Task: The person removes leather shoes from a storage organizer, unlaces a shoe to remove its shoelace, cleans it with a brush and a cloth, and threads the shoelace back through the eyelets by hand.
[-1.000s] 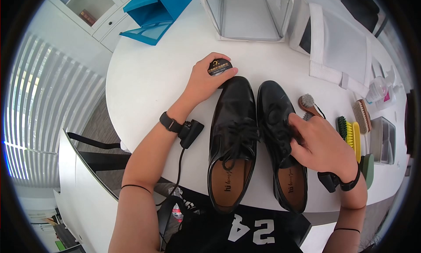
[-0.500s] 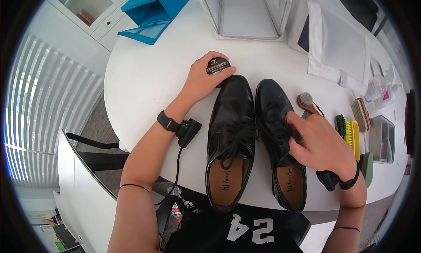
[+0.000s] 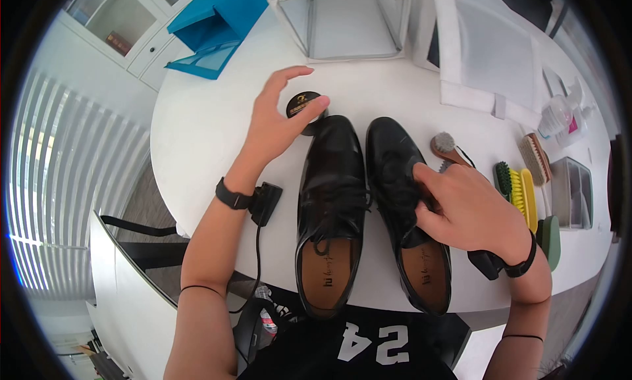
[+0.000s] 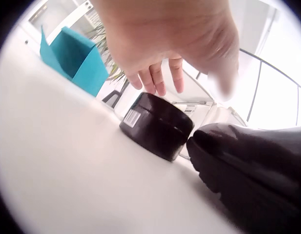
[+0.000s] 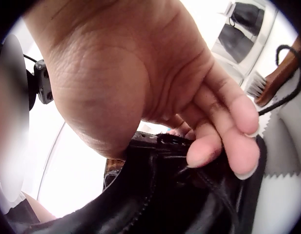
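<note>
In the head view a round black tin [image 3: 305, 107] with gold print stands by the toe of the left black shoe [image 3: 337, 150]. My left hand [image 3: 275, 120] is over the tin's left side, thumb and fingers spread apart. The left wrist view shows the tin [image 4: 157, 126] on the table, the fingers above it with a gap. My right hand [image 3: 471, 205] holds the right black shoe [image 3: 390, 146] at its laced opening, fingers curled on the side; the right wrist view shows fingertips [image 5: 243, 156] against the black leather.
A round-headed brush [image 3: 444, 142], a wooden brush [image 3: 534, 159], a yellow brush [image 3: 525, 196] and a grey tray [image 3: 571, 192] lie to the right. Behind are white boxes [image 3: 484, 94] and a blue box [image 3: 210, 57]. A cable [image 3: 258, 261] hangs from the left wrist.
My left hand has let go of the tin; its fingers have lifted and spread. The head view has shifted, so the shoes and tin appear further left. The right hand keeps its hold.
</note>
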Tool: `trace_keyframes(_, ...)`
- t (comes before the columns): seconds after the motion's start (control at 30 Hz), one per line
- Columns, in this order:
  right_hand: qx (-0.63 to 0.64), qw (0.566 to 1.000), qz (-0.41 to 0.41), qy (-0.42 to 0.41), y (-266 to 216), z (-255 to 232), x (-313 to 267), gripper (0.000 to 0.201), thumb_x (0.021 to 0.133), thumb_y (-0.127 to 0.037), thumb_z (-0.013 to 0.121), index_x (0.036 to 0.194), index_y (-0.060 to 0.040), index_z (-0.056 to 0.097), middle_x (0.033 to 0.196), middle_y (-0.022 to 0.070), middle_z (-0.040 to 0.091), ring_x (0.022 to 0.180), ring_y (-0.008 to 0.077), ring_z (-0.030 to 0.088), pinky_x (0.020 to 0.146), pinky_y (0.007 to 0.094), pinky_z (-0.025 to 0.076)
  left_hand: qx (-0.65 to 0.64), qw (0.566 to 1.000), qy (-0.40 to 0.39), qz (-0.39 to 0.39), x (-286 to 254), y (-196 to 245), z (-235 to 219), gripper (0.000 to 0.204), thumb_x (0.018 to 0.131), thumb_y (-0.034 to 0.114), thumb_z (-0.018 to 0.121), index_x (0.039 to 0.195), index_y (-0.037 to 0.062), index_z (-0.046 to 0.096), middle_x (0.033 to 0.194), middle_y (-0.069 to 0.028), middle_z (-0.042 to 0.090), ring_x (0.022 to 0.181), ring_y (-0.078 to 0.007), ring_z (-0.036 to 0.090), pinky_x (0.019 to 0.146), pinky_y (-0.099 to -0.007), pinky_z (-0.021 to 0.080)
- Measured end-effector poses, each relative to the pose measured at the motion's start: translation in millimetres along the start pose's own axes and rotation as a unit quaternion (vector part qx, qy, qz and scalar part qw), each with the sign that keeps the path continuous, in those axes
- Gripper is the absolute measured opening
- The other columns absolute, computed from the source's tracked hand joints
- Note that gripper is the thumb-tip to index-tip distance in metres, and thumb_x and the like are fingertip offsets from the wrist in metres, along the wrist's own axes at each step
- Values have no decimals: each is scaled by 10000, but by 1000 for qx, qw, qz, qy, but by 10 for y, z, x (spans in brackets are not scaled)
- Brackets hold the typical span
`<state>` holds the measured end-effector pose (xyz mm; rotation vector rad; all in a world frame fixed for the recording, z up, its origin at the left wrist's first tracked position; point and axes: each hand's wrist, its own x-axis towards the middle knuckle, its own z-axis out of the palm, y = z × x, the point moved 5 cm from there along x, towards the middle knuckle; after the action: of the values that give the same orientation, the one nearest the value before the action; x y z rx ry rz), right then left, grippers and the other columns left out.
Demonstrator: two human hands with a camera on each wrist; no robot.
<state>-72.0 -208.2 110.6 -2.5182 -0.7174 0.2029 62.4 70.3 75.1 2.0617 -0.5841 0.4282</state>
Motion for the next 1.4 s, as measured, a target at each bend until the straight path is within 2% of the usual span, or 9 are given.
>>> trace_keyframes(0.17,-72,996,-26,38,-56,-161,-72,246,928,-173,674,878,61,616,587,225,568,581,441,619,603,502,529,-29,992,-13,124,-35,490,-158,316,868,191,917,1133,82,784,930,-21,649,870,-137,582,816,-298,473)
trace_keyframes(0.27,-141,986,-8,89,-6,-211,-112,222,940,-146,674,840,40,606,612,218,596,586,433,640,604,489,547,-126,968,-214,-33,-179,671,-49,209,806,145,908,1000,93,850,608,101,452,584,-29,405,560,-265,240)
trace_keyframes(0.43,-192,976,31,101,61,-300,-96,219,946,-144,674,837,31,600,645,227,620,605,440,655,617,492,559,-157,932,-320,66,-291,1020,58,455,728,353,972,1096,100,884,751,24,651,692,-131,593,653,-295,424)
trace_keyframes(0.53,-175,978,32,107,107,-257,-96,208,945,-138,669,852,37,603,660,243,625,629,456,660,638,509,561,-285,879,-369,102,-409,1155,204,377,789,295,932,1092,79,876,1068,-99,837,1059,-316,765,1027,-434,525)
trace_keyframes(1.03,-134,985,52,91,104,-251,-71,180,949,-125,648,888,39,604,687,252,632,691,489,655,690,553,544,-143,836,-527,-43,-414,928,-78,142,921,144,843,1025,54,879,972,-93,850,894,-218,779,876,-322,555)
trace_keyframes(1.17,-136,985,50,89,102,-247,-69,175,948,-124,650,898,37,605,691,245,640,692,487,658,690,555,544,-143,827,-535,-99,-383,829,-134,130,932,147,841,1010,51,882,950,-85,848,881,-189,780,833,-296,570)
trace_keyframes(1.3,-134,986,51,85,105,-245,-67,169,947,-123,652,910,36,608,693,244,642,692,483,660,689,554,544,-180,890,-383,-170,-164,556,-199,207,956,162,837,1110,26,859,1050,-79,844,1050,-175,780,959,-306,586)
trace_keyframes(1.37,-136,985,39,95,94,-251,-69,166,947,-123,652,922,36,612,691,242,642,688,480,660,686,551,544,-78,984,-136,-87,28,262,-347,422,939,173,859,1326,24,776,1313,-119,785,1272,-222,710,1125,-362,533)
trace_keyframes(1.4,-135,986,38,95,95,-250,-71,166,947,-123,652,922,36,612,691,242,642,688,480,660,686,551,544,-78,984,-135,-87,29,192,-347,422,939,173,859,1326,24,776,1313,-119,785,1272,-222,710,1125,-362,533)
